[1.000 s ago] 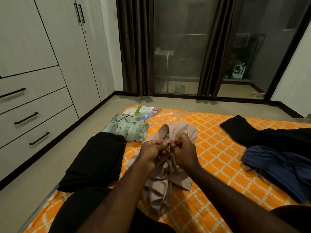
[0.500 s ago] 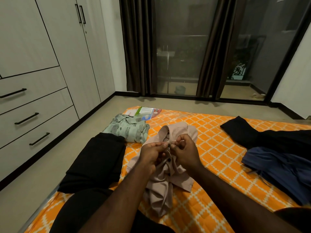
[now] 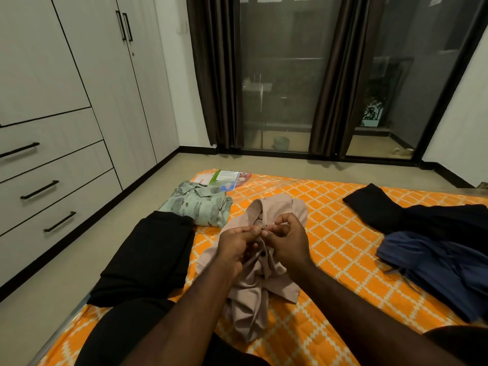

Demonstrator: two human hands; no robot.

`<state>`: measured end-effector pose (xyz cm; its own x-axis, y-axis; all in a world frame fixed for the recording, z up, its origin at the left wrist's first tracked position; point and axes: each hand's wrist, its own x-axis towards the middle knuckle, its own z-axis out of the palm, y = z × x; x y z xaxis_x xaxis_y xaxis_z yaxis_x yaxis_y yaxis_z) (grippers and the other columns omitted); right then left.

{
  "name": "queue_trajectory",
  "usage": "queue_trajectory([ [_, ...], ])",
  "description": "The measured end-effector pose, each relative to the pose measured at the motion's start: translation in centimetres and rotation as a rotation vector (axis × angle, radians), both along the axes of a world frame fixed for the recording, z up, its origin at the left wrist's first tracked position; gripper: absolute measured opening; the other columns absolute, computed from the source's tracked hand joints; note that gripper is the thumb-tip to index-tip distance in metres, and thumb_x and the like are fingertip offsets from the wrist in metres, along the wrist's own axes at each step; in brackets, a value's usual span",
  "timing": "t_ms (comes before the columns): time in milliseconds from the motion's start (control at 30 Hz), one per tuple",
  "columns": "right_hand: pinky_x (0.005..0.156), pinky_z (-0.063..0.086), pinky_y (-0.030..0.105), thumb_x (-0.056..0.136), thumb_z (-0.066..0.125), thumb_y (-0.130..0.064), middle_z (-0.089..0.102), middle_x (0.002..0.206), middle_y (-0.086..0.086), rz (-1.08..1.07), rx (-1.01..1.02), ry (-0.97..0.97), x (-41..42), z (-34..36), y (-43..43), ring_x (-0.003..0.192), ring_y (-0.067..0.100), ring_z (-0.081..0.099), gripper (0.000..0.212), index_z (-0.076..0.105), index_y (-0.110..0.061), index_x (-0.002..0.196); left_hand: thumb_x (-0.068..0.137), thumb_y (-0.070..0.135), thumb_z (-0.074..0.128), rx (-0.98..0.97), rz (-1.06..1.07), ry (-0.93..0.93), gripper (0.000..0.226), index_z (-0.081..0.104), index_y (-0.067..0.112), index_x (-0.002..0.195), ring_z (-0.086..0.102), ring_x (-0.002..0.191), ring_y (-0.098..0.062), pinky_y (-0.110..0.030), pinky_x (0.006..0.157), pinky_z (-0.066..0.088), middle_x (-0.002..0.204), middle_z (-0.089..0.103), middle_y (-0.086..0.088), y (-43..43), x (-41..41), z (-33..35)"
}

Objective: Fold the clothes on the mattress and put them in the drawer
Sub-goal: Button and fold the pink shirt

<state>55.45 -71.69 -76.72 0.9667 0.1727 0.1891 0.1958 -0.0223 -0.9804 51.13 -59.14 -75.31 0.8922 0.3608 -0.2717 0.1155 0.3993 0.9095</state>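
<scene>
— What has changed for us since a second ago?

— Very little. Our left hand point(image 3: 235, 247) and right hand point(image 3: 287, 241) stay together over the front of the beige shirt point(image 3: 248, 299). Only the fingertips have shuffled a touch along its front strip.

— Where do we have the shirt?

— It lies on the orange mattress point(image 3: 330, 207), straight ahead of us. Its long axis runs near to far. The collar point(image 3: 264, 204) is at the far end, and the body is bunched up toward us.

— And the grip?

— Both hands are curled, thumbs and forefingers pinched on the strip just near of the collar. The fingertips almost touch each other. We judge we are doing up a fastening there, though the cloth hides exactly what sits between the fingers. A dark button point(image 3: 262, 254) shows just nearer, between our wrists.

— Which hand leads?

— Neither is nearer. The pinch point sits midway between them, so the next fastening lies straight toward us along the strip.

— And the rest?

— A folded green shirt point(image 3: 198, 204) and a black folded piece point(image 3: 148, 257) lie to the left. Dark clothes point(image 3: 435, 262) wait unfolded on the right, and the drawers point(image 3: 74, 170) stand shut, well apart on the far left.
</scene>
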Motion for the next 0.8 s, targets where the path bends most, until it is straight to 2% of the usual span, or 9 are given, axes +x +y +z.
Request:
queue_trajectory([
  [100,0.075,0.059,0.062,0.083,0.080,-0.005,0.073,0.083,0.010,0.024,-0.004,-0.011,0.0,0.1,0.0,0.086,0.031,0.074,0.035,0.053,-0.026,0.089,0.089,0.011,0.075,0.001,0.000,0.009,0.019,0.076,-0.002,0.102,0.054,0.048,-0.012,-0.016,0.040,0.040,0.071,0.070,-0.011,0.2,0.0,-0.1],
  [167,0.074,0.059,0.060,0.084,0.079,-0.002,0.072,0.082,0.010,0.027,-0.020,-0.028,0.0,0.2,0.0,0.084,0.030,0.074,0.033,0.052,-0.021,0.090,0.088,0.011,0.075,-0.006,-0.005,0.010,0.019,0.076,-0.002,0.102,0.055,0.048,-0.013,-0.017,0.041,0.041,0.071,0.070,-0.011,0.2,0.0,-0.1],
  [267,0.072,0.060,0.055,0.086,0.078,-0.001,0.071,0.079,0.007,0.026,-0.044,-0.054,-0.1,0.4,0.0,0.078,0.023,0.071,0.029,0.053,-0.015,0.092,0.088,0.010,0.075,-0.028,-0.016,-0.002,0.019,0.076,-0.003,0.102,0.057,0.047,-0.013,-0.018,0.041,0.042,0.070,0.070,-0.012,0.3,0.0,-0.3],
  [400,0.072,0.059,0.045,0.089,0.074,0.003,0.067,0.079,0.007,0.128,-0.004,-0.050,-0.1,0.7,-0.4,0.078,0.021,0.068,0.027,0.051,-0.010,0.097,0.089,0.008,0.072,-0.093,-0.058,-0.027,0.020,0.072,-0.005,0.104,0.064,0.050,-0.016,-0.021,0.043,0.047,0.069,0.071,-0.012,0.5,-0.1,-0.2],
  [467,0.069,0.056,0.037,0.090,0.072,0.005,0.065,0.075,0.002,0.161,0.002,-0.059,0.0,0.9,-0.5,0.075,0.016,0.064,0.026,0.050,-0.009,0.096,0.089,0.011,0.073,-0.102,-0.091,-0.020,0.026,0.068,-0.003,0.110,0.063,0.055,-0.016,-0.023,0.046,0.046,0.073,0.071,-0.010,0.8,0.1,-0.4],
  [567,0.060,0.049,0.026,0.092,0.069,0.005,0.058,0.065,-0.010,0.183,-0.031,-0.102,0.1,1.3,-0.6,0.064,0.006,0.055,0.025,0.048,-0.008,0.092,0.092,0.018,0.071,-0.118,-0.207,-0.008,0.038,0.063,0.009,0.129,0.056,0.057,-0.012,-0.021,0.045,0.036,0.080,0.067,-0.006,1.2,0.3,-0.7],
  [633,0.059,0.045,0.025,0.092,0.069,0.004,0.055,0.063,-0.011,0.175,-0.046,-0.115,0.1,1.5,-0.7,0.062,0.005,0.051,0.025,0.048,-0.009,0.091,0.094,0.017,0.067,-0.122,-0.246,-0.018,0.039,0.061,0.009,0.132,0.053,0.055,-0.012,-0.019,0.041,0.034,0.076,0.065,-0.005,1.3,0.4,-0.8],
  [733,0.058,0.045,0.027,0.091,0.072,-0.002,0.056,0.066,-0.010,0.126,-0.088,-0.146,0.0,1.5,-0.8,0.062,0.007,0.052,0.026,0.049,-0.013,0.090,0.093,0.012,0.068,-0.095,-0.169,-0.055,0.034,0.065,-0.001,0.124,0.050,0.049,-0.012,-0.020,0.038,0.035,0.071,0.065,-0.007,0.9,0.6,-0.7],
  [800,0.055,0.044,0.027,0.089,0.075,-0.005,0.058,0.070,-0.004,0.009,-0.183,-0.202,-0.3,1.2,-0.5,0.062,0.010,0.053,0.030,0.047,-0.017,0.088,0.092,0.013,0.071,-0.028,-0.076,-0.070,0.028,0.069,-0.005,0.114,0.055,0.050,-0.016,-0.023,0.042,0.043,0.073,0.068,-0.012,0.1,0.7,-0.7],
])
